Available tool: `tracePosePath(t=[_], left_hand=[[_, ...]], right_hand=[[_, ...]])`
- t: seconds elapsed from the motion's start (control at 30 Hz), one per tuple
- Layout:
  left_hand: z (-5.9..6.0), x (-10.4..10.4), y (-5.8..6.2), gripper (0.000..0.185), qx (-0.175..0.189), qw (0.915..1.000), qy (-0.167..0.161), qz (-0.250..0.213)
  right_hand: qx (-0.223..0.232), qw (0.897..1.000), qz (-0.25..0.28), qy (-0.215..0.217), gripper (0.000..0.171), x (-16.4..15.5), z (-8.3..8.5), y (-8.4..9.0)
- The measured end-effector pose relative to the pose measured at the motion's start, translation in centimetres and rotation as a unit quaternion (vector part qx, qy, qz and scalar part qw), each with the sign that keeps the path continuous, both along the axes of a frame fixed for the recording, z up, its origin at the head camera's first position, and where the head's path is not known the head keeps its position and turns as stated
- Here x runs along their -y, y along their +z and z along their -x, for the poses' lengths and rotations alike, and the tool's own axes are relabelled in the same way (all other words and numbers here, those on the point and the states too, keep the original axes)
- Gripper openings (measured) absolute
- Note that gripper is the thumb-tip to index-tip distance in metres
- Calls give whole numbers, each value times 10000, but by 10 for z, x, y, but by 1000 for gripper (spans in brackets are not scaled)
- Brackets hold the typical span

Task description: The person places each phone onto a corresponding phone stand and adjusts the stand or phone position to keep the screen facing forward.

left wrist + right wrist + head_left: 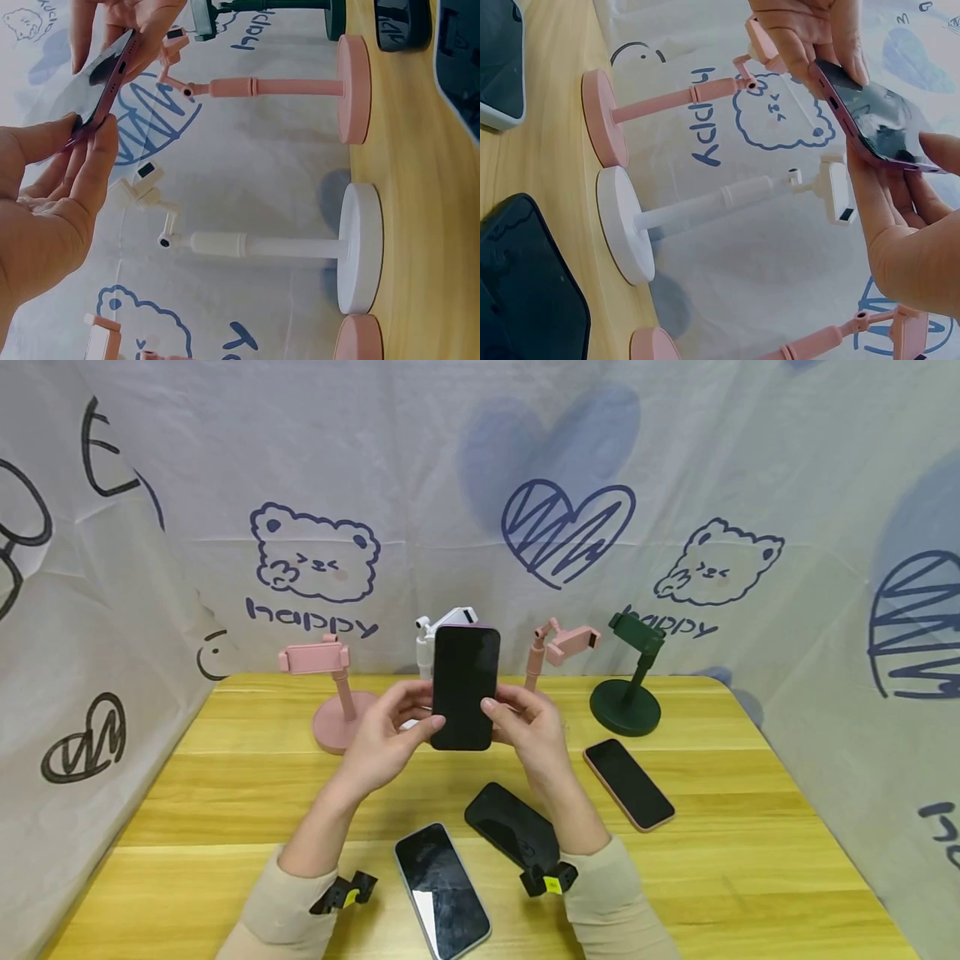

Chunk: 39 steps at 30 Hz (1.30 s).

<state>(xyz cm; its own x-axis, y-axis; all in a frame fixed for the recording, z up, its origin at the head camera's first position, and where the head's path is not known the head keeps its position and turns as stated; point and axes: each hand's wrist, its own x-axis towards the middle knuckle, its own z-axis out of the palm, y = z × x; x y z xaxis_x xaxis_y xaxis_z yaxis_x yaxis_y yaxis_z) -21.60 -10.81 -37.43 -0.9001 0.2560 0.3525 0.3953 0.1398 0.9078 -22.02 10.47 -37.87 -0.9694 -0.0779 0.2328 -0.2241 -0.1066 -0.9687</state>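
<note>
While both hands (457, 735) grip it, the phone (465, 685) seems upright.

black phone (465, 687), green stand (628, 681), pink stand (330, 689)

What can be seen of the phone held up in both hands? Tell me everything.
The phone is a slim slab with a dark, unlit glass screen and a pinkish-purple edge with a port in its bottom end. It stands upright above the wooden table, screen toward the wearer, before the white stand. The left hand and right hand pinch its lower sides.
</note>
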Motion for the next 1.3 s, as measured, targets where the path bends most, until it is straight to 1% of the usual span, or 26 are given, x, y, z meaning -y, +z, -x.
tracePosePath(t=[0.13, 0.27, 0.37, 0.5, 0.6, 0.7, 0.83, 0.9, 1.03, 1.17, 1.23, 1.3], left_hand=[[-2, 6, 3, 43, -152, 9996, 39, 228], [-2, 12, 4, 43, -462, 9973, 72, 573], [-2, 15, 6, 43, -598, 9951, 96, 786], [-1, 20, 9, 42, -539, 9945, 189, 872], [0, 23, 11, 41, -427, 9950, 280, 854], [1, 26, 12, 40, -362, 9952, 366, 838], [3, 30, 11, 39, -461, 9939, 582, 815], [3, 32, 10, 38, -543, 9924, 744, 815], [5, 35, 10, 35, -676, 9908, 1013, 592], [6, 39, 11, 34, -966, 9881, 1196, 47], [6, 42, 12, 34, -1205, 9831, 1366, -195], [6, 46, 13, 34, -1451, 9751, 1622, -417]], right_hand=[[-55, 9998, -49, 163, 29, 1, 0, 0], [-104, 9996, -88, 234, 28, 1, 0, 1], [-144, 9994, -149, 259, 27, 2, 1, 3], [-263, 9988, -247, 323, 25, 5, 4, 6], [-360, 9986, -273, 275, 23, 8, 6, 7], [-332, 9988, -266, 227, 23, 13, 8, 7], [-201, 9993, -143, 278, 24, 20, 10, 7], [-187, 9994, -23, 287, 25, 25, 12, 8], [-303, 9991, 206, 197, 25, 35, 17, 11], [-386, 9988, 288, 128, 24, 45, 20, 17], [-402, 9987, 303, 116, 24, 50, 23, 20], [-413, 9985, 339, 123, 24, 55, 26, 24]])
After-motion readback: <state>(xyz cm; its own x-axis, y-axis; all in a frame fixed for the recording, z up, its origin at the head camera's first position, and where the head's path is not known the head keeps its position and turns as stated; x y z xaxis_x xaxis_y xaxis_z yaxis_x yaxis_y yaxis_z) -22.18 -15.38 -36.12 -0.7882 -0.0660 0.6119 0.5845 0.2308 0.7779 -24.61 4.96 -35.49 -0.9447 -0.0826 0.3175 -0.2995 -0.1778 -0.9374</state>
